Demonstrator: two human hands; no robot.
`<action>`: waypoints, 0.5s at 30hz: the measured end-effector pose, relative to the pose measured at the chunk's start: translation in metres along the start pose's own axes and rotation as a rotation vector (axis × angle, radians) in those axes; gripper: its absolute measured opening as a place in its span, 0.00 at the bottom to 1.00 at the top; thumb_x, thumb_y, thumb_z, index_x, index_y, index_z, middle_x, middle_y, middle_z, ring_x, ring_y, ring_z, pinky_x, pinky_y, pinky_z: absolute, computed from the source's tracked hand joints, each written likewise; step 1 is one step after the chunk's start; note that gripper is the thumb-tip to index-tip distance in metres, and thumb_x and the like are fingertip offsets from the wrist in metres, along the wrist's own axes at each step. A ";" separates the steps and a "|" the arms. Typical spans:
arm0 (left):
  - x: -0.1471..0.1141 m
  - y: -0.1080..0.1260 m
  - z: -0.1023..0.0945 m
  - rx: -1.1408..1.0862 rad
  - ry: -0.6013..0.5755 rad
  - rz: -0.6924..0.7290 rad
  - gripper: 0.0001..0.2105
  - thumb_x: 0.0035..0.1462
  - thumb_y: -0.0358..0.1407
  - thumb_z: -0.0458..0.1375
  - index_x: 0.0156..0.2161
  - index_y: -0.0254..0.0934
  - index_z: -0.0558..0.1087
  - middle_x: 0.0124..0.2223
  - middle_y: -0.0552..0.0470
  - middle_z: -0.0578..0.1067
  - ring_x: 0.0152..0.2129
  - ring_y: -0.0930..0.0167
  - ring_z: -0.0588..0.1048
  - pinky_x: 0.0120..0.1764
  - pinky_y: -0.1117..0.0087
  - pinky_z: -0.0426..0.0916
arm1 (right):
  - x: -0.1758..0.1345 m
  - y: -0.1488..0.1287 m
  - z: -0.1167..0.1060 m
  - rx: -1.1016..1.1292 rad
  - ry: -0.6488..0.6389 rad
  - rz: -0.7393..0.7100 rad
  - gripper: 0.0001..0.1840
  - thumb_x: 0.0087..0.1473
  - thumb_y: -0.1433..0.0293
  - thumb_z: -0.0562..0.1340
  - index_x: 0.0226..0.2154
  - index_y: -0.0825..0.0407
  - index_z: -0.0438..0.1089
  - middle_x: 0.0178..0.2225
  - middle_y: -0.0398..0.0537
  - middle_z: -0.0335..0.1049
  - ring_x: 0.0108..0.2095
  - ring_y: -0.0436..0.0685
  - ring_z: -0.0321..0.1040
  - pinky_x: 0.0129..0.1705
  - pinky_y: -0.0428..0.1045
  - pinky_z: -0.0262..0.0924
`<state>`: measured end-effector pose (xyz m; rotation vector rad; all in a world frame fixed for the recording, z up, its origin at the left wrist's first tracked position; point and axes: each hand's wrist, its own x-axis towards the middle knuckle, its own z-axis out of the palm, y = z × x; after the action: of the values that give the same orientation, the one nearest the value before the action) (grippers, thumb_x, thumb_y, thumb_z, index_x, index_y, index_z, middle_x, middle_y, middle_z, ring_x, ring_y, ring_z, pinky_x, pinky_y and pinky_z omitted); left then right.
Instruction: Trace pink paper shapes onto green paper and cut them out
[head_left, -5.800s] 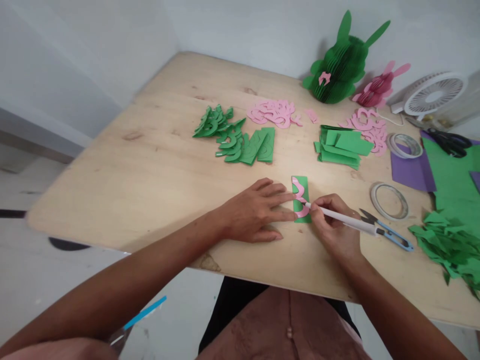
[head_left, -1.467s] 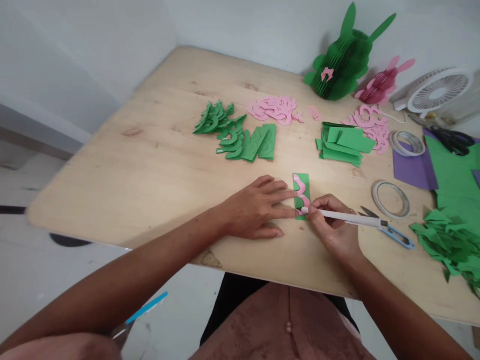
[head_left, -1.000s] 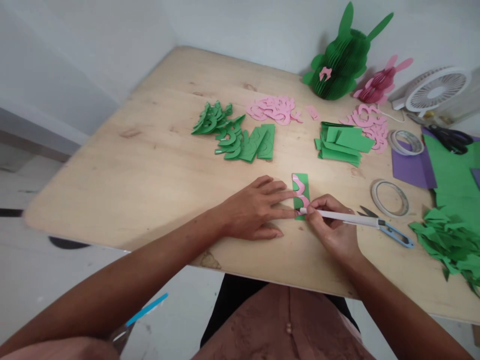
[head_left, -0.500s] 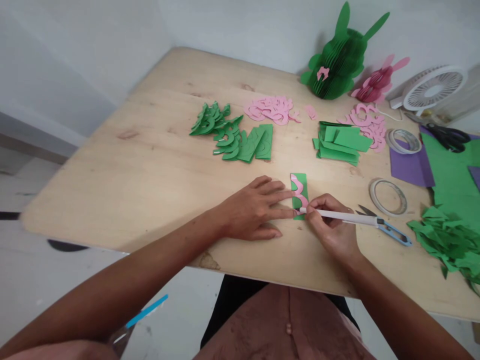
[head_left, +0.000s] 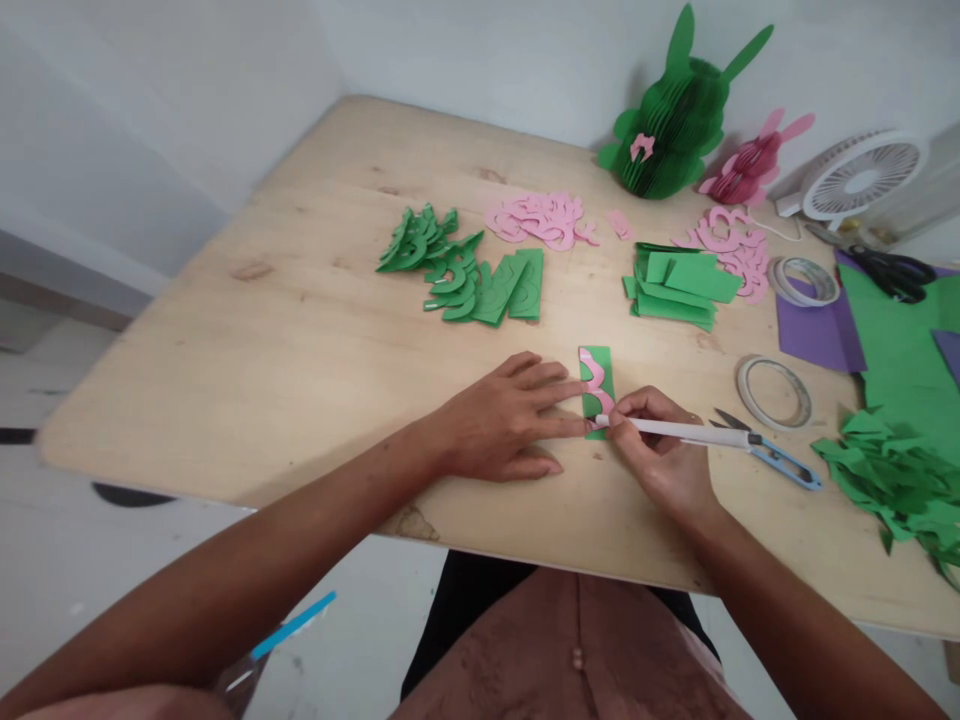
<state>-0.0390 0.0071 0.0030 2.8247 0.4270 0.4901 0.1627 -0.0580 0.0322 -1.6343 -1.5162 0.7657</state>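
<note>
- The left hand [head_left: 517, 420] is laid palm down with fingers spread, two fingertips being rested on a wavy pink paper cutout [head_left: 595, 372].
- The cutout is laid on a narrow green paper rectangle [head_left: 608, 372], placed on the pale wooden tabletop [head_left: 300, 350] between the hands.
- A slim white pen [head_left: 697, 433] is pinched in the right hand [head_left: 664, 450], its tip held at the cutout's near end, beside a left fingertip.
- Blue-handled metal snips [head_left: 785, 463] are placed just right of the right hand, with shredded green paper scraps [head_left: 900, 490] farther right.
- Folded green paper pieces [head_left: 682, 290] are stacked beyond the right hand.
</note>
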 end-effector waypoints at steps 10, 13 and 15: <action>0.000 0.000 0.000 -0.004 -0.014 -0.001 0.21 0.60 0.48 0.51 0.56 0.46 0.67 0.63 0.46 0.61 0.56 0.57 0.60 0.56 0.52 0.52 | 0.001 0.001 0.001 0.001 0.006 -0.004 0.04 0.46 0.70 0.61 0.23 0.52 0.66 0.16 0.37 0.63 0.15 0.46 0.55 0.16 0.43 0.48; 0.000 0.000 0.000 -0.006 -0.009 0.000 0.21 0.59 0.48 0.52 0.56 0.46 0.67 0.63 0.46 0.61 0.56 0.57 0.60 0.56 0.52 0.53 | 0.001 0.000 0.001 -0.017 -0.002 -0.007 0.05 0.47 0.70 0.61 0.23 0.51 0.66 0.15 0.37 0.63 0.15 0.46 0.55 0.16 0.43 0.47; 0.000 -0.001 0.000 -0.005 -0.010 0.001 0.21 0.59 0.48 0.52 0.56 0.45 0.67 0.63 0.45 0.61 0.56 0.57 0.60 0.56 0.52 0.53 | 0.001 0.000 0.000 -0.026 -0.001 -0.016 0.05 0.47 0.70 0.61 0.23 0.51 0.66 0.16 0.37 0.63 0.15 0.46 0.55 0.16 0.43 0.48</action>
<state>-0.0388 0.0077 0.0029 2.8210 0.4225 0.4767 0.1627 -0.0573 0.0316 -1.6393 -1.5439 0.7409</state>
